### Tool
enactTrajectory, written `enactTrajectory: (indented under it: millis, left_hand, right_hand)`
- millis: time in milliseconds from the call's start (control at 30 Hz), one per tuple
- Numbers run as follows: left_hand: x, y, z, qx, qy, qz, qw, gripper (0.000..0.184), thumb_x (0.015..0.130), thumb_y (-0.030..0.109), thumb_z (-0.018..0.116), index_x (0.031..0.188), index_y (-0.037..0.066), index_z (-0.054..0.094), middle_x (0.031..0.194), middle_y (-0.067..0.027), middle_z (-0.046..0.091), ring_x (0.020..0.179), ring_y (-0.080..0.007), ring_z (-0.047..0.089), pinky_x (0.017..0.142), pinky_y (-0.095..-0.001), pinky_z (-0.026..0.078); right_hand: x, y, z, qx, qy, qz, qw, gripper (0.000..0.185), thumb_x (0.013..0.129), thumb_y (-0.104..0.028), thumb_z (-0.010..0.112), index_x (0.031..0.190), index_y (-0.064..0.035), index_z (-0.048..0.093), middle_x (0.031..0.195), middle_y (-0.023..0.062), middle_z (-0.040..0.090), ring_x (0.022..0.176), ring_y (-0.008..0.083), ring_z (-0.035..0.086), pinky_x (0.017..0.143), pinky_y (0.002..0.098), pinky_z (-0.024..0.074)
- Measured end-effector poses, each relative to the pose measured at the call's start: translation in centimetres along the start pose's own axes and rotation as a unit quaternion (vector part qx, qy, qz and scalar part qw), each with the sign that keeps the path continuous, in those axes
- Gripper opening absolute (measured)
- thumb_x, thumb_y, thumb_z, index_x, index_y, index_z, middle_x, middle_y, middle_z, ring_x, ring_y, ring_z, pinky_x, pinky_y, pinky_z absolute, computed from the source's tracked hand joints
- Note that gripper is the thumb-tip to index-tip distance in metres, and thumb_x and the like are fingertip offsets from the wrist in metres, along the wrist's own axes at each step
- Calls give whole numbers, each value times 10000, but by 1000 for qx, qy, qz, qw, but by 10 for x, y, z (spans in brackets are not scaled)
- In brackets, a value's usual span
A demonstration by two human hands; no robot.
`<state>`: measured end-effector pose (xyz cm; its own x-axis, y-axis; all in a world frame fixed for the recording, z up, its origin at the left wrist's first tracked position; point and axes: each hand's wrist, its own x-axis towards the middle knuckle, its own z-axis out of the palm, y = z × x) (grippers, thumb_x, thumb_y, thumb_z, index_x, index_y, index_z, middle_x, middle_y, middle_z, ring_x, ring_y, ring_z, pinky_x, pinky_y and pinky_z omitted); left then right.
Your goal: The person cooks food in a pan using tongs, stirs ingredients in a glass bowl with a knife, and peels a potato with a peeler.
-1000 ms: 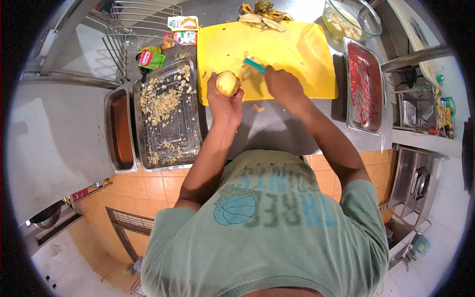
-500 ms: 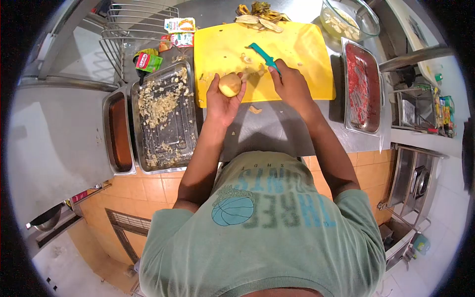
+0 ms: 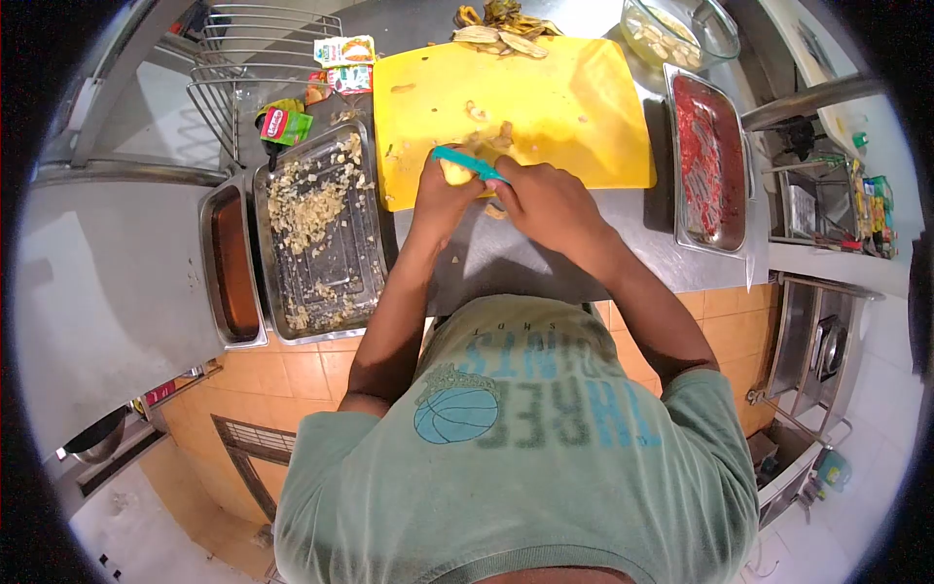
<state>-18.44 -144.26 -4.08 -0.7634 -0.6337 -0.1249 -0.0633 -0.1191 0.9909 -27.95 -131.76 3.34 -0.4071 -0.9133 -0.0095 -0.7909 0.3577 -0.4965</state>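
Note:
My left hand (image 3: 446, 202) is closed around a potato (image 3: 454, 173) over the near left part of the yellow cutting board (image 3: 574, 117). Pale flesh shows on the potato where skin is gone. My right hand (image 3: 553, 200) grips a teal peeler (image 3: 477, 165), whose head lies across the top of the potato. The fingers hide part of the potato. Scraps of peel (image 3: 475, 111) are scattered on the board near both hands.
To the left stand a metal tray (image 3: 365, 234) of chopped pale bits and a narrow pan (image 3: 233, 263) of brown liquid. A red-smeared pan (image 3: 715, 165) sits right. Dark peels (image 3: 501, 39), a glass bowl (image 3: 720, 39) and seasoning packets (image 3: 345, 51) lie farther back.
My right hand has brought the peeler left and down onto the potato. The left hand has turned the potato and closed further around it.

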Motion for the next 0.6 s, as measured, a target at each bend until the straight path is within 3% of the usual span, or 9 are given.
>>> enactTrajectory:
  millis: [200, 300, 400, 500, 600]
  left_hand:
    - [-4, 5, -4, -19, -30, -57, 998, 352, 734, -32, 633, 1058, 12, 503, 864, -31, 560, 772, -111, 541, 691, -244, 457]
    - [-4, -3, 1, -14, 24, 19, 999, 342, 727, -25, 646, 1037, 15, 508, 877, -36, 557, 780, -97, 529, 685, -235, 450]
    - [-16, 14, 6, 160, 70, 99, 980, 348, 725, 1, 672, 1031, 25, 508, 885, -37, 554, 807, -84, 520, 707, -229, 448]
    - [-21, 33, 10, 34, 63, 43, 997, 367, 740, 5, 667, 1050, 32, 472, 944, -48, 533, 832, -111, 536, 710, -238, 465]
    - [-20, 26, 5, -222, 10, -76, 972, 363, 790, -13, 626, 1112, 54, 472, 993, -40, 557, 882, -129, 560, 766, -252, 470]
  right_hand:
    - [-1, -12, 5, -25, -3, 5, 1000, 196, 893, -241, 459, 916, -53, 513, 670, 196, 596, 666, 388, 596, 588, 497, 459]
    - [2, -5, 9, -43, 3, 22, 999, 208, 895, -234, 455, 936, -41, 520, 670, 211, 596, 660, 395, 597, 587, 501, 459]
    - [12, 56, 35, -79, 8, 72, 994, 220, 898, -230, 450, 960, -32, 525, 678, 224, 597, 662, 402, 597, 589, 508, 457]
    - [13, 73, 25, -90, 17, 114, 989, 224, 895, -231, 452, 945, -28, 533, 686, 226, 602, 661, 398, 609, 600, 505, 476]
    - [9, 47, -1, -60, 25, 101, 993, 231, 894, -240, 452, 940, -28, 532, 701, 226, 605, 668, 403, 611, 606, 507, 483]
